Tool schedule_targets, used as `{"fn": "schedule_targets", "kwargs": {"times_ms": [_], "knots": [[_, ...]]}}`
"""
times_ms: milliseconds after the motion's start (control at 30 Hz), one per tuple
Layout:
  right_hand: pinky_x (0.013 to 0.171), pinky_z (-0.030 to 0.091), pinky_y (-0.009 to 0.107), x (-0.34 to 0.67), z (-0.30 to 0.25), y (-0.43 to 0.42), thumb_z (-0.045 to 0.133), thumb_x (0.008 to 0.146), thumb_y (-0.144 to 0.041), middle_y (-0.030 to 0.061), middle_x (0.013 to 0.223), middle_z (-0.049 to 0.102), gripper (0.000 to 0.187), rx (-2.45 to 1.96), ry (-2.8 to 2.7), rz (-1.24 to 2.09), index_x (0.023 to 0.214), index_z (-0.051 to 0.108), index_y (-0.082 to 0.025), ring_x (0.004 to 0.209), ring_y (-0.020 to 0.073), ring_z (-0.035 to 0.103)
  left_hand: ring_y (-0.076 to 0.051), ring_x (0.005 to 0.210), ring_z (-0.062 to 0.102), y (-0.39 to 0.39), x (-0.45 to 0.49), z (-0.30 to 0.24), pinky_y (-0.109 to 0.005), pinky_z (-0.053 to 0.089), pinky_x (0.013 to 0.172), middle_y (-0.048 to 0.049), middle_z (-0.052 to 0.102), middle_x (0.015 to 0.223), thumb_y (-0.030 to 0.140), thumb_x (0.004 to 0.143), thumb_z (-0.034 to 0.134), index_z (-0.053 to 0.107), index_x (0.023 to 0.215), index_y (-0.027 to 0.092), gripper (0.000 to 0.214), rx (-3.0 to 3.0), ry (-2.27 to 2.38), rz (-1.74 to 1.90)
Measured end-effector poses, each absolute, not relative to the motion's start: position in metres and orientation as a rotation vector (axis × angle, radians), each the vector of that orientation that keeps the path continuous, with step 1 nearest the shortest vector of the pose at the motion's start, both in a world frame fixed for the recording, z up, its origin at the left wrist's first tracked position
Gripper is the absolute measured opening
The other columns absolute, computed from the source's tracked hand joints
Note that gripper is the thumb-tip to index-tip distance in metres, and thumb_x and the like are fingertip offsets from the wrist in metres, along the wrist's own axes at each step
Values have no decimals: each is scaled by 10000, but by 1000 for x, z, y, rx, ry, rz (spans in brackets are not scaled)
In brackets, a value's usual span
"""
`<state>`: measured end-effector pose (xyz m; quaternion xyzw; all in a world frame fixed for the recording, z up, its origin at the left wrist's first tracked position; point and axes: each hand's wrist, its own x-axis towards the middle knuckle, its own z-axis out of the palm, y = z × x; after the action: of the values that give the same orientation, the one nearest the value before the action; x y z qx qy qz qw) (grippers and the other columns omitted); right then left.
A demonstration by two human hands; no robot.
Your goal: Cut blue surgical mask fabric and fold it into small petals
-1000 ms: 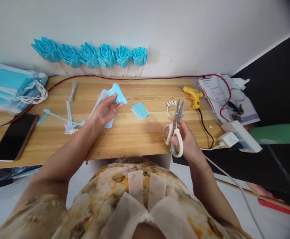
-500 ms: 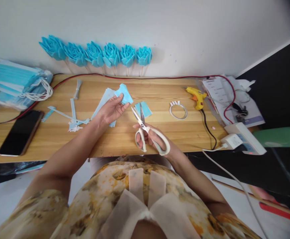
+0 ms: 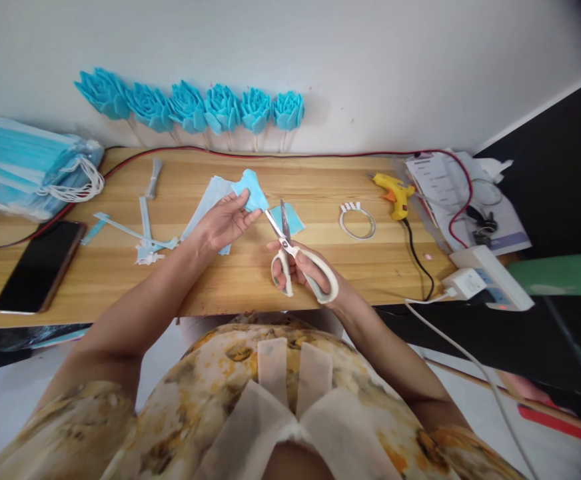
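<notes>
My left hand (image 3: 223, 223) pinches a small blue piece of mask fabric (image 3: 251, 189) above the wooden table (image 3: 250, 280). More pale blue fabric sheets (image 3: 205, 207) lie under that hand. My right hand (image 3: 310, 270) grips white-handled scissors (image 3: 290, 257) with the blades spread apart, their tips right beside the held piece. A folded blue square (image 3: 290, 217) lies on the table just behind the blades.
Several blue fabric flowers (image 3: 190, 107) lean on the wall. A stack of blue masks (image 3: 30, 167) and a phone (image 3: 33, 265) sit at left, with cut strips (image 3: 140, 230) nearby. A white elastic loop (image 3: 356, 221), yellow glue gun (image 3: 393, 192), papers and a power strip (image 3: 490, 277) are at right.
My right hand carried the scissors from the right side of the table leftwards to the held blue piece and spread the blades. My left hand stayed on the fabric.
</notes>
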<state>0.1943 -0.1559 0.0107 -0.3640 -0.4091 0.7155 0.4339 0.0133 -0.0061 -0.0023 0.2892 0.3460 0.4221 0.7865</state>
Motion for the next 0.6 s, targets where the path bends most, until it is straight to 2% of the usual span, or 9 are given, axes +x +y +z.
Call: {"fn": "schedule_targets", "kwargs": {"times_ms": [133,367,600], "knots": [[625,516,276,193,10,-153,681,876,-682,31,923,684,599,-893,-1040,1758,1255,643,-220,705,139,623,-78,767,746,-9,15,4,-138,601,679,-7,779,879,136,1021,588,731,871,174,210,610,763,872],[642,523,274,194,8,-153,690,877,-672,29,934,687,598,-877,-1035,1779,1269,642,-224,712,132,634,-52,728,724,-6,14,4,-121,596,673,9,766,871,119,1032,559,698,832,180,251,534,784,945],[651,530,268,194,7,-154,688,882,-672,28,924,689,598,-849,-1035,1766,1272,644,-221,701,123,633,-62,783,736,-3,11,-4,-156,625,738,18,762,926,209,976,703,725,920,196,61,632,760,936]]}}
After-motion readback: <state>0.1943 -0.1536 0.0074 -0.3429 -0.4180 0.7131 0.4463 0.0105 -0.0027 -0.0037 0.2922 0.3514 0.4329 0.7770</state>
